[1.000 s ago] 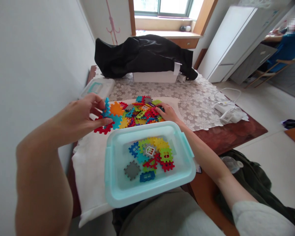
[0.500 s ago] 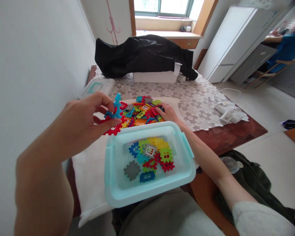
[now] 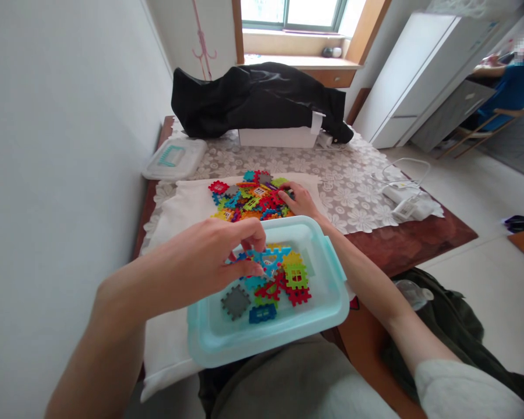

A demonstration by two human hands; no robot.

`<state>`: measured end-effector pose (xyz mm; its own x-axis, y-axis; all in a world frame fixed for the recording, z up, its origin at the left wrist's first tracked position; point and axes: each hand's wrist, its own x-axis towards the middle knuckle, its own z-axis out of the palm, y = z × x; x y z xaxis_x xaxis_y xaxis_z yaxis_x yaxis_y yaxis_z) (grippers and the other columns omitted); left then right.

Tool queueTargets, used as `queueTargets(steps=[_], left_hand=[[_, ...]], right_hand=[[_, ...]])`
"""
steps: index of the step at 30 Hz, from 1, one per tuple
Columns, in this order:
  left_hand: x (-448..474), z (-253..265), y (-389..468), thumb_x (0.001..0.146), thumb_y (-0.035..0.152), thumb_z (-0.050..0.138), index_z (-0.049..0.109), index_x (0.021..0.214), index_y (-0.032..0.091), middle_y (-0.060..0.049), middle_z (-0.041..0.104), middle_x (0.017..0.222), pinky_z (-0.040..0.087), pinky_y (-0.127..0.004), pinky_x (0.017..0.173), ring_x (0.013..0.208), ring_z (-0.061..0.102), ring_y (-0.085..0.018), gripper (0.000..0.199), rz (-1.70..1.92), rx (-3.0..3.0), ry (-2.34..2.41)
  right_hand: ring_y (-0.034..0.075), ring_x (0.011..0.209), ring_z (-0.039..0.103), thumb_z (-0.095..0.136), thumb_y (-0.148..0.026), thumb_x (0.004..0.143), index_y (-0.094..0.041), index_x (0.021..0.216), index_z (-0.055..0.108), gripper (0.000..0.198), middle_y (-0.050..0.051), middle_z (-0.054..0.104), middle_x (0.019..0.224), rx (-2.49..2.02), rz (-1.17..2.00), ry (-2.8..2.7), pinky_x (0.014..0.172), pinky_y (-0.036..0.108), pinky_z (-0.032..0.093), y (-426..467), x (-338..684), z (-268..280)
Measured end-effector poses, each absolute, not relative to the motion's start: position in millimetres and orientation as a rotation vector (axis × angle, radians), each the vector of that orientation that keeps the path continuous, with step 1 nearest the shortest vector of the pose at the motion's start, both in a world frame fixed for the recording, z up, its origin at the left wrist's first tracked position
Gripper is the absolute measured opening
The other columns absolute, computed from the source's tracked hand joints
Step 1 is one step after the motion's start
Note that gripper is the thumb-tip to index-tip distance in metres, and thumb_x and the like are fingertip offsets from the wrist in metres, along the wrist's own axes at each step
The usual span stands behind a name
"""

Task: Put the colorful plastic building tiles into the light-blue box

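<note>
My left hand point(image 3: 227, 247) reaches over the pale turquoise plastic bin point(image 3: 201, 343), its thumb and fingers closed around the edge of a light-blue triangular building piece point(image 3: 277, 256) with toothed edges. Beneath it in the bin lie several interlocking plastic pieces: a grey square point(image 3: 236, 302), a dark-blue window piece point(image 3: 262, 313), a lime-green window piece point(image 3: 296, 275), plus red and yellow ones. Beyond the bin, my right hand point(image 3: 303, 199) rests at the right side of a mixed pile of building pieces point(image 3: 248, 198). Its fingers are curled; what they hold is partly hidden.
Under the pile is a white cloth point(image 3: 168, 218) on a lace-covered table point(image 3: 353, 180). A clear lid point(image 3: 174, 158) lies back left, and a black cover point(image 3: 262, 99) drapes over a white box. White cabled devices point(image 3: 408, 198) sit at right. Another person sits far right.
My left hand has moved right and down from beside the pile to over the bin, carrying the light-blue triangular piece. My right hand stays at the pile.
</note>
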<state>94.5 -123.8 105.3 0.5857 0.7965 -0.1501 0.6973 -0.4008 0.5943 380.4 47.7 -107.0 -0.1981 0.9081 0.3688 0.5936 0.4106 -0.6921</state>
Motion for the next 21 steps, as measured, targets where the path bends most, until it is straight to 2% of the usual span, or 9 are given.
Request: queueTargets(steps=[4,8,12,15,17,19,21], left_hand=[[92.4,107.6,-116.3,0.096,0.067,0.074,0.081,0.107,0.033,-0.005,0.085,0.112,0.069,-0.048,0.088,0.099,0.08,-0.033,0.037,0.261,2.175,1.208],[76.9,92.2,-84.0,0.099,0.071,0.069,0.079,0.108,0.027,-0.007,0.083,0.111,0.067,-0.042,0.087,0.101,0.079,-0.03,0.047,0.424,2.162,1.276],[55.8,50.9,-37.7,0.108,0.071,0.048,0.075,0.112,0.021,-0.012,0.082,0.111,0.066,-0.047,0.098,0.103,0.078,-0.031,0.057,0.502,2.138,1.388],[45.1,19.4,-17.7,0.104,0.071,0.052,0.073,0.134,0.018,-0.018,0.078,0.14,0.057,-0.054,0.12,0.13,0.074,-0.037,0.064,0.37,2.185,1.473],[42.1,4.0,-14.0,0.101,0.073,0.056,0.065,0.153,0.015,-0.023,0.065,0.164,0.045,-0.056,0.133,0.153,0.061,-0.041,0.078,0.295,2.191,1.484],[41.7,-7.2,-13.9,0.099,0.076,0.058,0.053,0.167,0.013,-0.025,0.05,0.178,0.036,-0.056,0.139,0.167,0.046,-0.043,0.093,0.242,2.172,1.478],[42.5,-15.6,-13.4,0.098,0.077,0.059,0.046,0.172,0.012,-0.027,0.045,0.182,0.033,-0.058,0.141,0.171,0.04,-0.045,0.1,0.206,2.157,1.501]], right_hand=[[0.031,0.122,0.076,0.06,-0.055,0.111,-0.024,0.125,0.077,0.039,0.013,0.083,0.129,-1.225,0.469,-1.904,0.112,0.047,0.058,47.8,380.6,-108.4],[0.03,0.117,0.075,0.057,-0.059,0.112,-0.024,0.116,0.077,0.041,0.012,0.083,0.121,-1.168,0.401,-1.921,0.108,0.045,0.058,45.4,379.6,-104.1],[0.028,0.097,0.073,0.051,-0.067,0.112,-0.025,0.098,0.075,0.051,0.01,0.081,0.102,-1.166,0.361,-1.89,0.092,0.042,0.058,40.8,377.9,-98.8],[0.024,0.079,0.068,0.051,-0.075,0.109,-0.025,0.088,0.072,0.058,0.006,0.078,0.085,-1.223,0.4,-1.853,0.078,0.039,0.054,37.6,377.3,-97.0],[0.023,0.071,0.064,0.053,-0.078,0.107,-0.025,0.085,0.071,0.06,0.004,0.074,0.077,-1.228,0.432,-1.821,0.073,0.038,0.051,36.7,377.3,-96.4],[0.021,0.069,0.061,0.056,-0.079,0.104,-0.025,0.084,0.07,0.059,0.003,0.071,0.074,-1.213,0.449,-1.776,0.071,0.038,0.05,36.9,377.1,-95.3],[0.021,0.069,0.06,0.058,-0.081,0.102,-0.025,0.084,0.069,0.06,0.002,0.07,0.073,-1.197,0.476,-1.723,0.071,0.037,0.05,37.9,376.8,-93.4]])
